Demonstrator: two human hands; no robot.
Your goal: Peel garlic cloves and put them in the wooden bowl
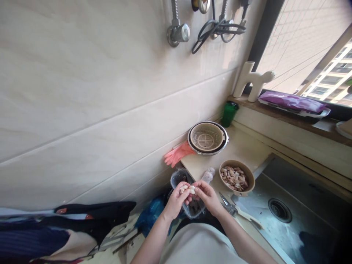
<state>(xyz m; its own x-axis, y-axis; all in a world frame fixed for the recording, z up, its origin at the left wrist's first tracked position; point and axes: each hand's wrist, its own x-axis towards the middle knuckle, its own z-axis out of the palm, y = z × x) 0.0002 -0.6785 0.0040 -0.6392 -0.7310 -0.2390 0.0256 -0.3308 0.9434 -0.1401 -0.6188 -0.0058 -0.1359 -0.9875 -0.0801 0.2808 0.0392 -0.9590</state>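
My left hand (176, 200) is curled around a few pale garlic cloves (183, 188). My right hand (206, 196) meets it from the right, its thumb and fingertips pinching a whitish garlic clove (191, 189). Both hands are over a bin (178, 176) lined with a clear bag. On the counter just beyond my right hand lie what look like whole garlic bulbs (209, 172). A tan bowl (250, 187) full of reddish-brown cloves stands to the right. Kitchen scissors (229, 208) lie by my right forearm.
A sink (298, 216) with a drain is on the right, and a pale-handled tool (250, 219) lies at its edge. Nested strainers (207, 137), pink rubber gloves (178, 154) and a green container (229, 114) are along the wall. A blue bag (151, 216) sits low on the left.
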